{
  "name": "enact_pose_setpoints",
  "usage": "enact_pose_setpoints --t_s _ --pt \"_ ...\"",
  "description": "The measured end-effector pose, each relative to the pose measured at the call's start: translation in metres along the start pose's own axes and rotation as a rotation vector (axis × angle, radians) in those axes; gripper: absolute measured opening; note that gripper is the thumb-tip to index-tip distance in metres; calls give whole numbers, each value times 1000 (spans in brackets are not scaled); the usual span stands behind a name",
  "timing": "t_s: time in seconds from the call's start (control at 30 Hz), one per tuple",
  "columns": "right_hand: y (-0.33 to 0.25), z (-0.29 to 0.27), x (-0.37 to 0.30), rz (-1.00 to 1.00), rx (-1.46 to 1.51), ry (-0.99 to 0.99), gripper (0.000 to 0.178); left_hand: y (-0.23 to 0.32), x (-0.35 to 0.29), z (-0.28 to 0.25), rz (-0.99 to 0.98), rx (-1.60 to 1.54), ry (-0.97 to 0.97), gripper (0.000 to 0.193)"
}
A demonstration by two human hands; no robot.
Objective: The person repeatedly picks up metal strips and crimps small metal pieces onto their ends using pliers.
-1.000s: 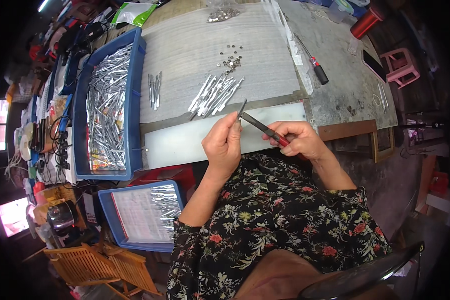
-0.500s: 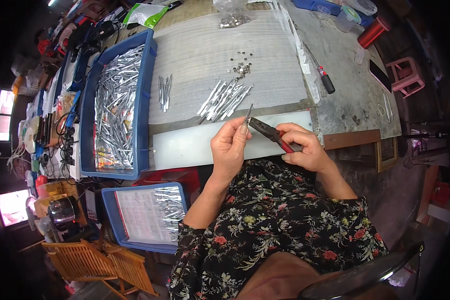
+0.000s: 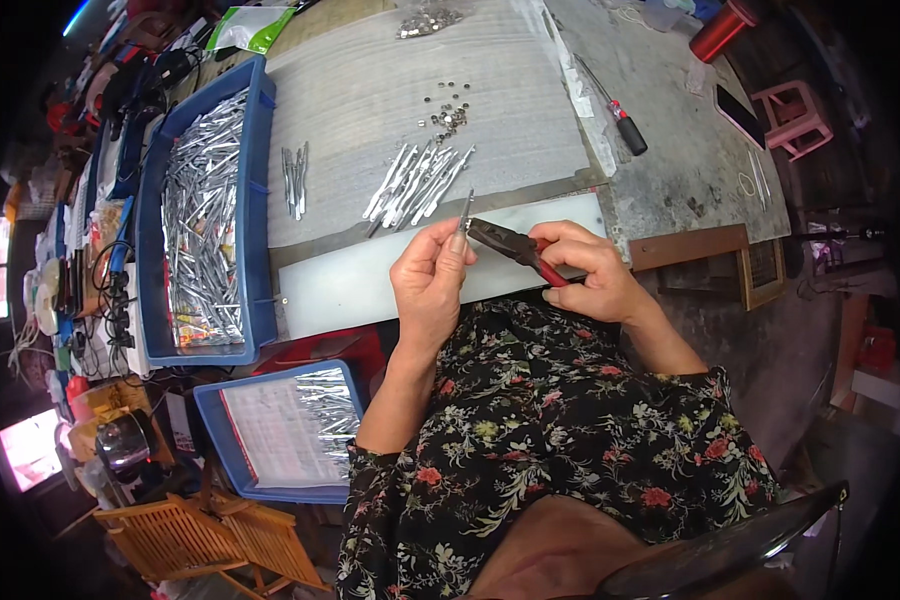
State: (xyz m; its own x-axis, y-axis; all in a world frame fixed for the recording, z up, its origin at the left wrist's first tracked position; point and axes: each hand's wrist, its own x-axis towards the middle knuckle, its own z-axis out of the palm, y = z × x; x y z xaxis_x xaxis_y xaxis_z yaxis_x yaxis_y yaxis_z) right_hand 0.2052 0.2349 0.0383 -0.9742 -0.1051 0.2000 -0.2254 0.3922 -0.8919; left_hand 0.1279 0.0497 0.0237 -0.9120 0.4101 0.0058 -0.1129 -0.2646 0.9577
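My left hand [image 3: 432, 275] pinches a slim silver metal piece [image 3: 467, 207] upright between thumb and fingers, above the table's near edge. My right hand [image 3: 592, 270] is wrapped round the red handles of a pair of pliers [image 3: 505, 241]. The dark jaws of the pliers meet the metal piece just above my left fingertips; whether they clamp it is too small to tell. Beyond my hands lies a loose pile of similar silver pieces [image 3: 415, 188], with a smaller bunch [image 3: 295, 182] to its left. Several small round metal parts [image 3: 450, 120] lie scattered behind the pile.
A blue bin [image 3: 258, 215] full of silver pieces stands at the left. A lower blue tray [image 3: 217, 420] holds more. At the right lie a screwdriver [image 3: 626, 130] and a phone [image 3: 740, 117]; a red cylinder [image 3: 720, 32] stands farther back. A white board [image 3: 350, 272] lines the near edge.
The whole view has shifted, so the table and its things sit farther left and higher. Both hands keep their grips, with the plier jaws still at the metal piece.
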Motion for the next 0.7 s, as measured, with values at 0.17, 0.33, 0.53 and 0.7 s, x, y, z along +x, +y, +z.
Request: enact_pose_setpoints --t_s 0.17,0.33,0.53,0.7 --pt "0 1 0 -16 0 -3 22 0 -2 -1 3 -4 -1 22" --pt "-1 0 -1 -21 -22 -3 22 0 -2 -1 -5 15 -1 22" --pt "0 1 -1 -18 -28 -5 23 0 -2 -1 23 76 7 22" --pt "1 0 -1 -36 -51 -3 24 0 -2 1 35 92 20 21"
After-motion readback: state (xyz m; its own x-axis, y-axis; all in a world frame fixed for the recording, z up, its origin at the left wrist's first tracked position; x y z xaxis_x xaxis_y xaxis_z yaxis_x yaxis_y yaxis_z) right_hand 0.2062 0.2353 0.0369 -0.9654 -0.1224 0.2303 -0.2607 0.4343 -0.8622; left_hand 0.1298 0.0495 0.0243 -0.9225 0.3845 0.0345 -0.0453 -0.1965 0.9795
